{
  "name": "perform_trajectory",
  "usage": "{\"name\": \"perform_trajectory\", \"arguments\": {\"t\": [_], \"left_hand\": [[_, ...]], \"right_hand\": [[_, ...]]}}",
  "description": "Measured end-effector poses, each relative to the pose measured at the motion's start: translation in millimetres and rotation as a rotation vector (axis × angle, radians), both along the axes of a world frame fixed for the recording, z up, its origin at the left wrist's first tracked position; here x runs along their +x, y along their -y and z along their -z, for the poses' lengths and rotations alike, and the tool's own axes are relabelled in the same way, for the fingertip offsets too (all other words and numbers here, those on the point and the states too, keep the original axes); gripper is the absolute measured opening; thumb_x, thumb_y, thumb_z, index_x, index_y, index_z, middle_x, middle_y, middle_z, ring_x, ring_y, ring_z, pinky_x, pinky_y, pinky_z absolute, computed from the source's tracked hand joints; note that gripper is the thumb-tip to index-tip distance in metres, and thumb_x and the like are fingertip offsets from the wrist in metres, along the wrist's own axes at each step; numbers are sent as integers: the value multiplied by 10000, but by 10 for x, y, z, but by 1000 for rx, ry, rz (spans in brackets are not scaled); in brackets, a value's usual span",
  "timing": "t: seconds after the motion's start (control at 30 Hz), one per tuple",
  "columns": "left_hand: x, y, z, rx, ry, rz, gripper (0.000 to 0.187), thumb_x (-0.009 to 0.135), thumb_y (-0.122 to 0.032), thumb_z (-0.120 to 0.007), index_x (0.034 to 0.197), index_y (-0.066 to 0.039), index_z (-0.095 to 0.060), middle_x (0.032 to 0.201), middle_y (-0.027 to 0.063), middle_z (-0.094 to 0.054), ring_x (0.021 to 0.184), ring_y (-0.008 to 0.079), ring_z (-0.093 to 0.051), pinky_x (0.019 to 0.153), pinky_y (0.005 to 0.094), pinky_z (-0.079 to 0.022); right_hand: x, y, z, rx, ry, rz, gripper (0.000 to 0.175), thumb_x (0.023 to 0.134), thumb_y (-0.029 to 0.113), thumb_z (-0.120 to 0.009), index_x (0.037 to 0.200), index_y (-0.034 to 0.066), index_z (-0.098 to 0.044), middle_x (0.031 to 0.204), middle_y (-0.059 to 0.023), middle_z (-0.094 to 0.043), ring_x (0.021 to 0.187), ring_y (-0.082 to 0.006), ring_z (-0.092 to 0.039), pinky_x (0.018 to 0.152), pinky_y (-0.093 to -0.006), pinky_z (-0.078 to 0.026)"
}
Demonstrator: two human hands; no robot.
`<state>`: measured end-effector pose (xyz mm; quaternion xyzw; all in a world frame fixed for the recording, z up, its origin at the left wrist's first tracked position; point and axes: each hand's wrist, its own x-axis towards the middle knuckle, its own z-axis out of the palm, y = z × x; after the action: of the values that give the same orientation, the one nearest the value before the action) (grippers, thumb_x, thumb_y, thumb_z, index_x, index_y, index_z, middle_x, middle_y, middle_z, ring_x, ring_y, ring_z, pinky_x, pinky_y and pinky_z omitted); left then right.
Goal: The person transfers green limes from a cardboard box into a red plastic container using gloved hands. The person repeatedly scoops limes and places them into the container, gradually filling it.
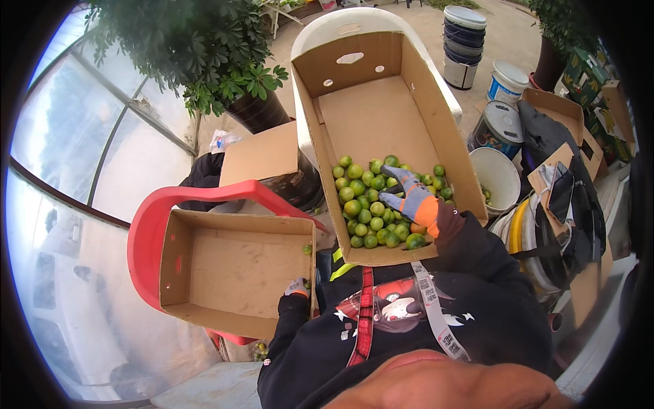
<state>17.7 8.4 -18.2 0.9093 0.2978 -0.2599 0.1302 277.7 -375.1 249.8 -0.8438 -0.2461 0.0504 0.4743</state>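
A large cardboard box stands on a white plastic chair, with many small round green fruits gathered at its near end. My right hand, in a grey and orange glove, rests over these fruits with its fingers spread; whether it grips one is hidden. My left hand, gloved alike, reaches into a smaller cardboard box on a red plastic chair. Green fruit shows beside its fingers, against the box's right wall, but the grip is unclear. Another green fruit lies farther up along that wall.
Right of the large box stand an open white bucket with a few fruits, lidded buckets and a bucket stack. A potted plant and a cardboard-topped container stand at the left. The red chair borders the smaller box.
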Motion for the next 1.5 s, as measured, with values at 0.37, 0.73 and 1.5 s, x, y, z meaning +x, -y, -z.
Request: {"name": "perform_trajectory", "arguments": {"t": [0.37, 0.73, 1.5], "left_hand": [[754, 225, -910, -571, 1235, -219, 510, 785, -6, -746, 1258, 1, -558, 1145, 148, -654, 1025, 269, -665, 911, 367, -527], [1291, 1857, -2866, -68, 1446, 720, 598, 676, -110, -755, 1254, -123, -602, 1354, 162, -518, 1280, 404, -461, 1051, 521, -394], [-60, 97, -261, 0, -321, 147, 550, 859, -266, -591, 1388, -145, -506, 1374, 195, -566, 1278, 347, -543, 1057, 434, -437]], "right_hand": [[-41, 0, -155, 147, -311, -291, 634, 909, 245, -710, 1444, 53, -432, 1391, -141, -522, 1277, -268, -507, 1048, -371, -426], [-112, 120, -452, 260, -749, -713, 566, 921, 195, -680, 1424, 58, -460, 1152, -58, -596, 949, -91, -611, 731, -244, -513], [-34, 18, -83, -105, -35, -117, 614, 894, 312, -693, 1416, 80, -468, 1401, -210, -486, 1301, -370, -465, 1090, -421, -386]]}}
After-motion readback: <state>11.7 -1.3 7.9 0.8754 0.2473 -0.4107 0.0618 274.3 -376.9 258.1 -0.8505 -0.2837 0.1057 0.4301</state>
